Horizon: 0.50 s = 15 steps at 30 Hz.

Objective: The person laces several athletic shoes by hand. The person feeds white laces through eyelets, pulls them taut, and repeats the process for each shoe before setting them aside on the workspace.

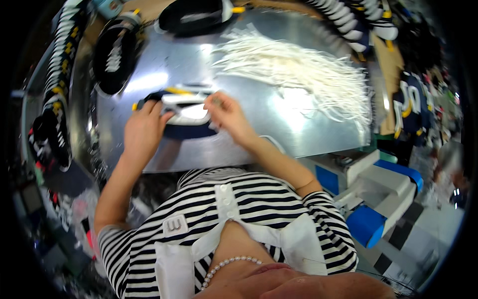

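A dark navy shoe upper (191,130) with a white panel and yellow trim lies on the shiny metal table (279,129) right in front of me. My left hand (144,130) grips its left side, fingers curled over the edge. At the top right of the white panel, my right hand (226,114) pinches the upper. A loose heap of white laces (298,70) lies spread on the table behind and to the right of my right hand.
More dark shoe uppers (115,57) sit at the far left and back of the table, and rows of stacked uppers (59,74) line the left edge. A white and blue machine (378,194) stands at my right. Navy uppers (413,107) pile at the far right.
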Each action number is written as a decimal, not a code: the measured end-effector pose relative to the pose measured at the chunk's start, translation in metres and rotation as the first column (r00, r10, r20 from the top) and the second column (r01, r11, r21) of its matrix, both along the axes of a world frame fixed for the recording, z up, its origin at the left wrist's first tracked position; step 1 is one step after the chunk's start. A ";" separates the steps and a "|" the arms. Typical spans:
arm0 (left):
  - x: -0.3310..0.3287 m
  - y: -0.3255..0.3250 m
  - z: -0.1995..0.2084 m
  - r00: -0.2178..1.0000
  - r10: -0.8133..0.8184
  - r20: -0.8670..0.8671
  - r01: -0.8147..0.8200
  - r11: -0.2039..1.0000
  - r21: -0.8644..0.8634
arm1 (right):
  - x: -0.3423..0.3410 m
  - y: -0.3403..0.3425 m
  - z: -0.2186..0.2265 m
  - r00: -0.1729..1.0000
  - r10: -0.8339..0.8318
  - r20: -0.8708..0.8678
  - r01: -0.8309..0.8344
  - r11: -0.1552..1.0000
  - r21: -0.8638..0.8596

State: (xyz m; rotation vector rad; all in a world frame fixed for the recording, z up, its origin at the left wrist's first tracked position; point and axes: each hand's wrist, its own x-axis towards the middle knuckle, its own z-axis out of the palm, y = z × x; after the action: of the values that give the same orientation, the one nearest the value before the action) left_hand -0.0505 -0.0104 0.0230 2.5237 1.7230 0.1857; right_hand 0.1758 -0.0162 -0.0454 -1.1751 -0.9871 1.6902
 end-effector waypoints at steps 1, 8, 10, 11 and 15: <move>0.001 0.013 0.003 1.000 0.006 -0.020 -0.009 0.984 -0.179 | -0.002 0.006 -0.002 0.999 -0.028 -0.038 0.026 0.999 -0.046; 0.035 0.065 -0.030 0.661 0.637 0.397 0.271 0.291 -0.918 | -0.011 0.018 -0.006 0.963 -0.222 -0.152 0.223 0.975 -0.010; 0.041 0.057 -0.037 0.418 0.754 0.507 0.508 0.268 -0.818 | -0.008 0.019 -0.004 0.957 -0.236 -0.169 0.242 0.970 0.020; 0.048 0.047 -0.029 0.305 0.803 0.512 0.472 0.340 -0.814 | -0.005 0.021 -0.003 0.952 -0.238 -0.194 0.252 0.966 0.052; 0.052 0.034 -0.056 -0.071 0.869 0.490 0.620 0.423 -0.660 | -0.003 0.014 0.025 0.949 -0.237 -0.206 0.259 0.962 0.085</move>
State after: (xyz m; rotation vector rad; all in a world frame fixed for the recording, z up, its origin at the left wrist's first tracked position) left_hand 0.0012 0.0236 -0.0328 0.4677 0.7761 0.7026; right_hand 0.1724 -0.0018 -0.0200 -0.9955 -0.7677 1.4970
